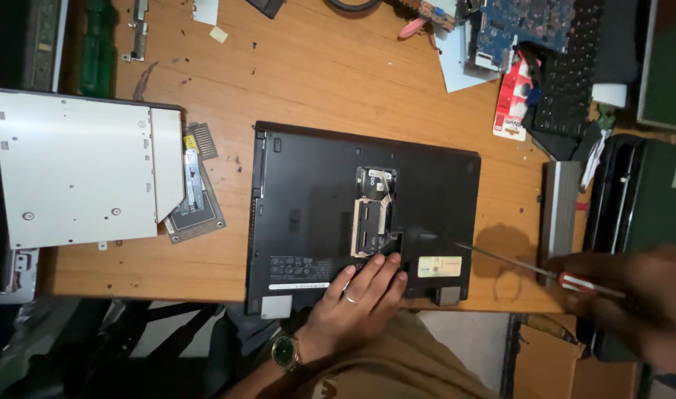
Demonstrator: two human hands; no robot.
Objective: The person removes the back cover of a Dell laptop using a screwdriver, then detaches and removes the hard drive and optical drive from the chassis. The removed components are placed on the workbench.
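Both hands work around the upturned black laptop (364, 214) lying base-up on the wooden worktop (316, 74). Left hand (356, 299) rests flat with fingers spread on the laptop's near edge, fingertips touching the rim of its open compartment (375, 214). Right hand (640, 303), blurred, is closed around a red-handled screwdriver (544, 270), its tip reaching the laptop's right side. Left of the laptop lies a silver optical drive (79, 170); beyond its far right corner sits a blue circuit board (522, 22).

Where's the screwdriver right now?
In the head view the screwdriver is at the right, held in the right hand, its tip reaching toward the right edge of the upturned black laptop on the wooden table.
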